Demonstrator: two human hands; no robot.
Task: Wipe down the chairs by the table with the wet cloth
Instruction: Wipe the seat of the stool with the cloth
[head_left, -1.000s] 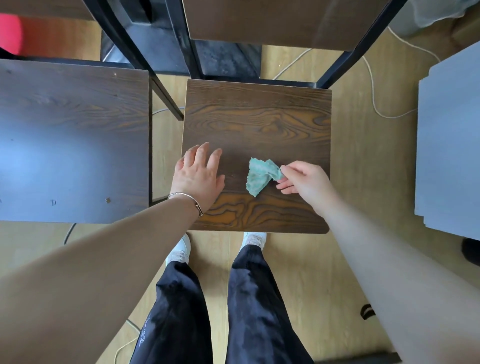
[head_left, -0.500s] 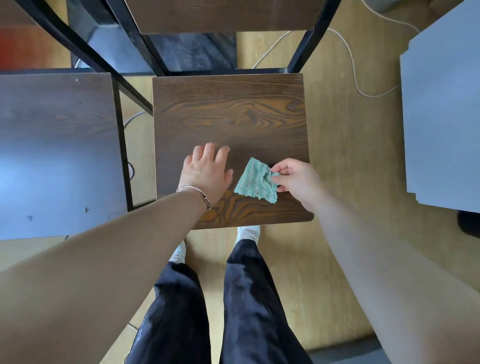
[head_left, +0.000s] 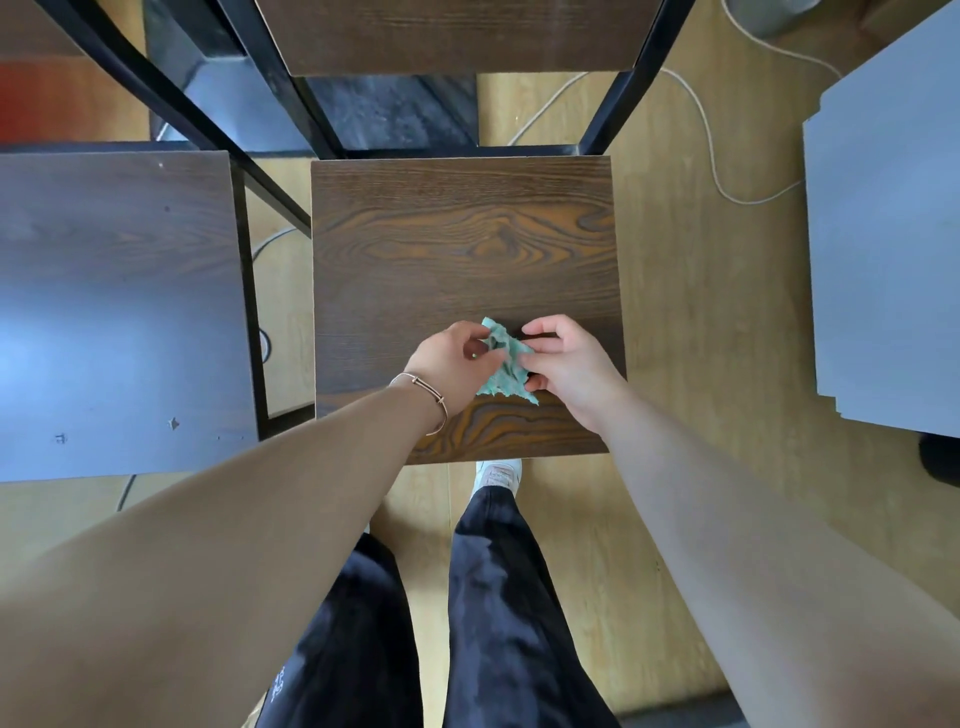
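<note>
A dark wood-grain chair seat (head_left: 457, 244) with a black metal frame stands straight below me. Over its near half, both my hands hold a small crumpled teal cloth (head_left: 506, 366). My left hand (head_left: 452, 364), with a thin bracelet on the wrist, pinches the cloth's left side. My right hand (head_left: 566, 364) grips its right side. The cloth hangs between the fingers just above the seat; part of it is hidden by my fingers. The chair's backrest (head_left: 457, 36) is at the top of the view.
A second dark chair seat (head_left: 114, 312) stands close on the left. A grey tabletop (head_left: 888, 249) fills the right edge. White cables (head_left: 711, 150) lie on the wooden floor beyond. My legs and a white shoe (head_left: 498, 473) are at the seat's front edge.
My left hand has lifted off the seat and taken hold of the cloth's left side. The cloth went from spread in my right hand to bunched between both hands.
</note>
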